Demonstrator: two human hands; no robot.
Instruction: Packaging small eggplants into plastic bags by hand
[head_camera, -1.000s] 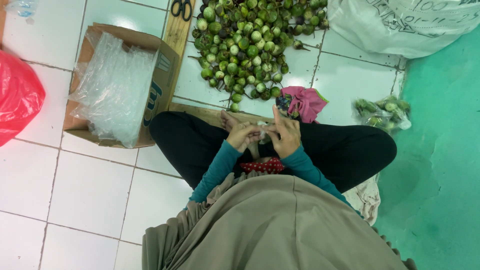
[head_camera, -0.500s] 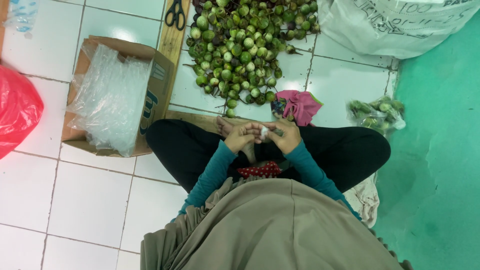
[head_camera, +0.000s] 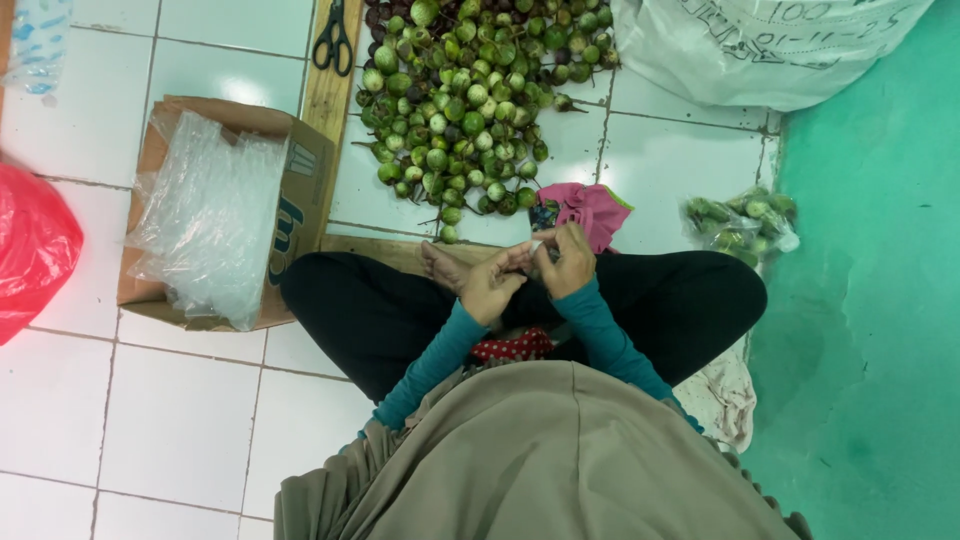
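Our left hand (head_camera: 490, 288) and right hand (head_camera: 566, 262) pinch a small clear bag (head_camera: 543, 243) together; we'd keep fingertips close, pile of green fruits (head_camera: 465, 100) just ahead.

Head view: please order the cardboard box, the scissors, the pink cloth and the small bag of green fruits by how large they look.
1. cardboard box
2. and 3. pink cloth and small bag of green fruits look about alike; I would not rank them.
4. scissors
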